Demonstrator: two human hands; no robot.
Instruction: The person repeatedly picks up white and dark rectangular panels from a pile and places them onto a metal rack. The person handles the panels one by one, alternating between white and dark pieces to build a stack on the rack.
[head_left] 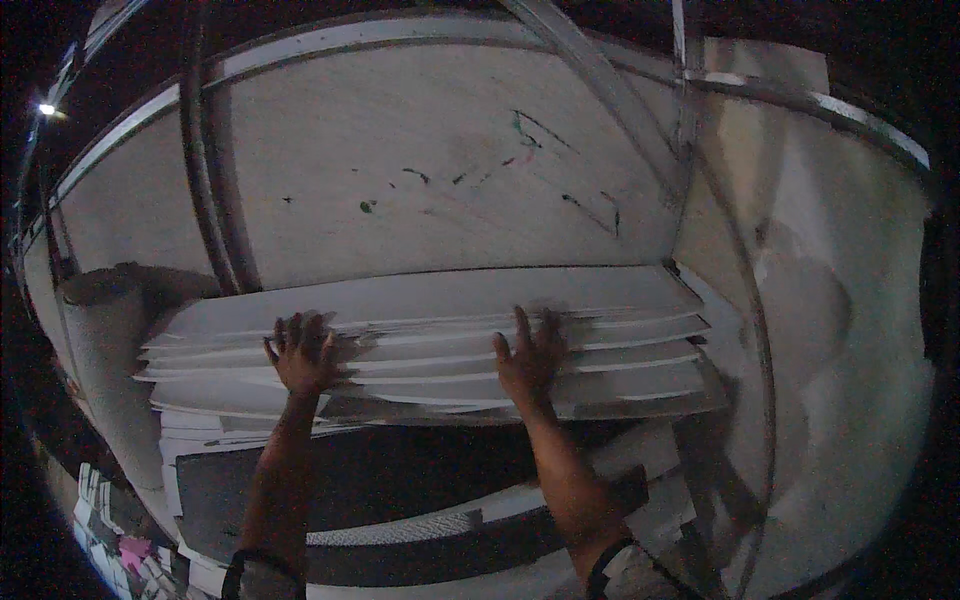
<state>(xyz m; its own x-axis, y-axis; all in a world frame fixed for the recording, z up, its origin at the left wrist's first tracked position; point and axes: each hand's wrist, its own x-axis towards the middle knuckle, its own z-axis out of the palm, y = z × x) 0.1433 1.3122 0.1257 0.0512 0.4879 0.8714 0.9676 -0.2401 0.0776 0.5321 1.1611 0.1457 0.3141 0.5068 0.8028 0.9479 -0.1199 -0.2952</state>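
Observation:
A stack of large pale sheets (440, 365), fanned out in overlapping layers, lies across the middle in front of me. My left hand (303, 352) rests on or just over the left part of the layers, its fingers spread and pointing away. Toward the right part, my right hand (530, 355) is laid the same way, fingers apart, palm down. Neither hand has anything gripped in it. Whether the palms press on the sheets cannot be made out. Both forearms reach in from the lower edge, over a dark panel (400, 475) nearer to me.
Behind the stack rises a pale marked board (420, 180) in a metal frame, with an upright bar (203, 190) at left and a slanting beam (610, 90) at right. A large roll (110, 330) stands at left, a pale wall panel (850, 330) at right. Scraps (120, 550) lie lower left.

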